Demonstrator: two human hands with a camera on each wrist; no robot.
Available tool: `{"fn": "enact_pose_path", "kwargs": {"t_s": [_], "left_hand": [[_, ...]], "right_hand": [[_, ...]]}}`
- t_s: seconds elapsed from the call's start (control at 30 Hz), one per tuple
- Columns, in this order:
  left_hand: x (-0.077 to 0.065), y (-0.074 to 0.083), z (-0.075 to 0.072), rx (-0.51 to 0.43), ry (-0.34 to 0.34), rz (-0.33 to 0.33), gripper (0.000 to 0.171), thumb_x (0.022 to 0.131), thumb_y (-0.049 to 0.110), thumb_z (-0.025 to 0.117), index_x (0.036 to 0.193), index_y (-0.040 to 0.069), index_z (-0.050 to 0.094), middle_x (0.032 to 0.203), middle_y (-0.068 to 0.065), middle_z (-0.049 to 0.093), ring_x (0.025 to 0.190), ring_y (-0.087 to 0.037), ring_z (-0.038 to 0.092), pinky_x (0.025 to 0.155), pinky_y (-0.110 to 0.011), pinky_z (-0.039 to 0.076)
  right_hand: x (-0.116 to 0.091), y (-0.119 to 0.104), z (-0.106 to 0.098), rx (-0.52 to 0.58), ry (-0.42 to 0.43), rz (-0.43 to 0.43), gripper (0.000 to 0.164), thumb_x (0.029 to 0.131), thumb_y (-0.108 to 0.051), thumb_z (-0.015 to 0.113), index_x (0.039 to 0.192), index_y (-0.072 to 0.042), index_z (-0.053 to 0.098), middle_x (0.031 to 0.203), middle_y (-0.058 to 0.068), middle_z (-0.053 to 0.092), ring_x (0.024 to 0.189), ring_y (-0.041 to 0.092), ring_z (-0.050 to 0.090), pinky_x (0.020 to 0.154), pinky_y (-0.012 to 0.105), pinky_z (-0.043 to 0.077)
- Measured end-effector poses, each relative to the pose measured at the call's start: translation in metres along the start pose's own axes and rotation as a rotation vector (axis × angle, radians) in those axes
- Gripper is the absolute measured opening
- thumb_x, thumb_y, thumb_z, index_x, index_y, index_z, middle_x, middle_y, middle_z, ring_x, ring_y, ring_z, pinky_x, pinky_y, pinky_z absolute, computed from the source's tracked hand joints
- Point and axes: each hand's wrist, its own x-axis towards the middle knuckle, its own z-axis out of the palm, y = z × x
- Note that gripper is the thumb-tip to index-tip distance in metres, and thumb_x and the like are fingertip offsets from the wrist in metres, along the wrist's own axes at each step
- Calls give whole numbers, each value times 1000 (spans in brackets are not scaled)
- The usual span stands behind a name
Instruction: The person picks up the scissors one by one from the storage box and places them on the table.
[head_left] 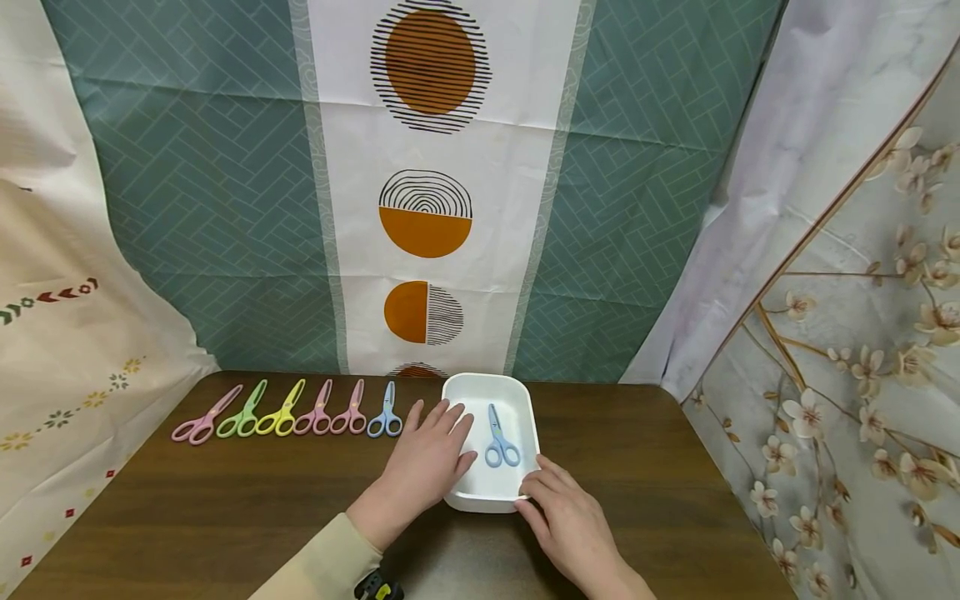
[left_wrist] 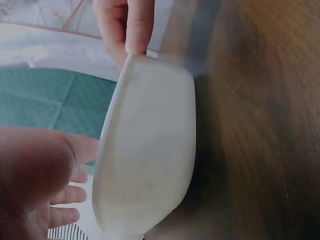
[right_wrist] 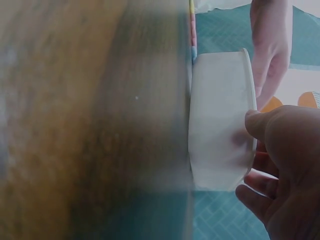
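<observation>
A white rectangular tray (head_left: 483, 504) with raised walls stands on the table, and a pair of light blue scissors (head_left: 497, 442) lies inside it, blades pointing away. My left hand (head_left: 427, 454) reaches over the tray's left side with its fingers extended and spread, overlapping the rim in the head view. At the near right corner, my right hand (head_left: 566, 517) grips the tray's rim between thumb and fingers. The right wrist view shows that thumb (right_wrist: 256, 122) on the rim, the fingers (right_wrist: 262, 182) bent along the wall.
Left of the tray, several scissors stand in a row along the back of the brown table (head_left: 247, 508): pink (head_left: 201, 427), green (head_left: 243, 421), yellow (head_left: 281, 419), more pink and one blue (head_left: 386, 419). Patterned cloths (head_left: 630, 208) hang behind and at the sides.
</observation>
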Motion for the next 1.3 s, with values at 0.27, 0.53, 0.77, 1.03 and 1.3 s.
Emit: {"fn": "enact_pose_path", "kwargs": {"t_s": [0.27, 0.53, 0.77, 1.03, 1.3], "left_hand": [[5, 10, 7, 0, -30, 49, 54, 106, 45, 74, 146, 9, 70, 152, -12, 66, 145, -36, 57, 123, -65, 36], [11, 21, 13, 16, -57, 80, 52, 105, 46, 73, 143, 11, 72, 148, -9, 69, 141, -33, 61, 121, -64, 39], [19, 29, 21, 9, -112, 89, 52, 104, 48, 74, 142, 13, 73, 141, -5, 72, 136, -27, 64, 121, -61, 41], [34, 36, 28, -29, -222, 62, 52, 104, 50, 75, 140, 13, 74, 133, -5, 75, 126, -26, 70, 121, -56, 43], [45, 42, 34, -47, -270, 40, 52, 97, 50, 83, 135, 15, 76, 122, -5, 77, 114, -26, 71, 114, -53, 48]], "right_hand": [[0, -2, -4, -31, -18, -5, 10, 99, -25, 85, 101, -21, 76, 116, -6, 75, 144, 28, 60, 106, 48, 58], [0, -2, -7, -51, -22, -2, 10, 98, -25, 85, 102, -21, 77, 118, -5, 76, 144, 26, 60, 106, 47, 58], [-3, 1, -8, -43, -16, -11, 9, 98, -24, 85, 103, -21, 78, 116, -8, 76, 144, 26, 60, 106, 47, 58], [-5, 4, -9, -27, 11, -30, 10, 97, -22, 86, 103, -19, 78, 116, -9, 76, 144, 27, 61, 106, 46, 58], [-6, 7, -10, -31, 48, -61, 12, 95, -20, 88, 100, -19, 77, 112, -10, 76, 141, 28, 63, 105, 45, 58]]}}
